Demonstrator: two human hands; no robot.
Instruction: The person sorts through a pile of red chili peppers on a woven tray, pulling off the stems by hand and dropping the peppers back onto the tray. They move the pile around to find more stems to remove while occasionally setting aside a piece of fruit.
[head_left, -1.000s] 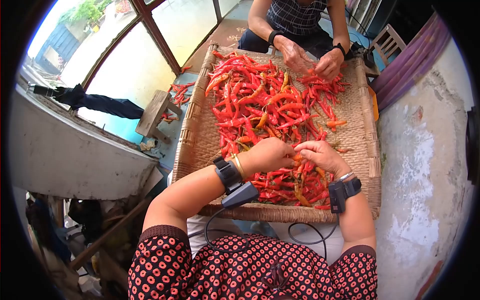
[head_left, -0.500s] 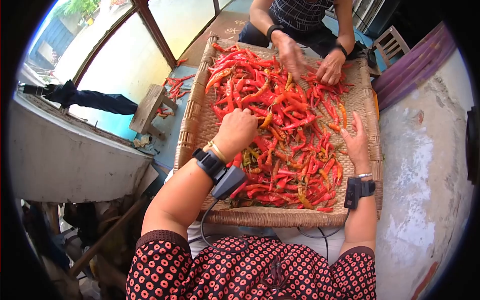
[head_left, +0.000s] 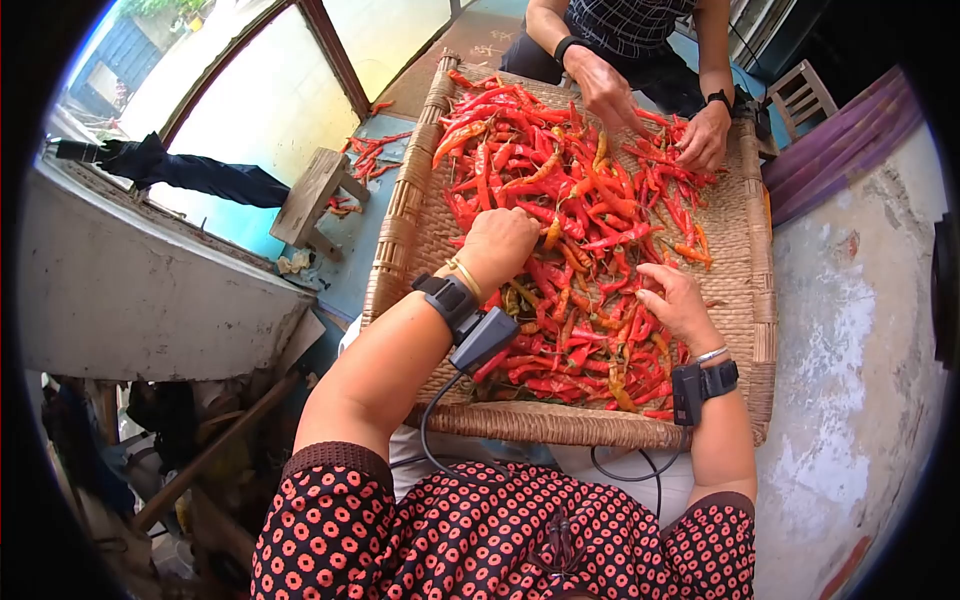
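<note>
Red chili peppers (head_left: 590, 190), some orange or yellowish, lie heaped on a shallow woven tray (head_left: 400, 255). My left hand (head_left: 500, 245) is closed at the left side of the heap, knuckles up; its fingertips are hidden, so what it grips cannot be seen. Over the right edge of the nearer peppers (head_left: 580, 370) hovers my right hand (head_left: 682, 305), thumb and index finger apart, with nothing visible between them. Both wrists carry dark strapped devices with cables.
Across the tray, a co-worker's two hands (head_left: 607, 92) (head_left: 706, 138) are among the far peppers. A small wooden stool (head_left: 308, 200) and loose peppers (head_left: 372, 153) are on the floor at left. A folded dark umbrella (head_left: 205, 178) rests on the ledge. A rough wall (head_left: 850, 330) flanks the right.
My right hand has moved left and toward me, from the tray's right side to the peppers, its fingers less spread. My left hand stays at the heap. The co-worker's hands have drawn farther apart.
</note>
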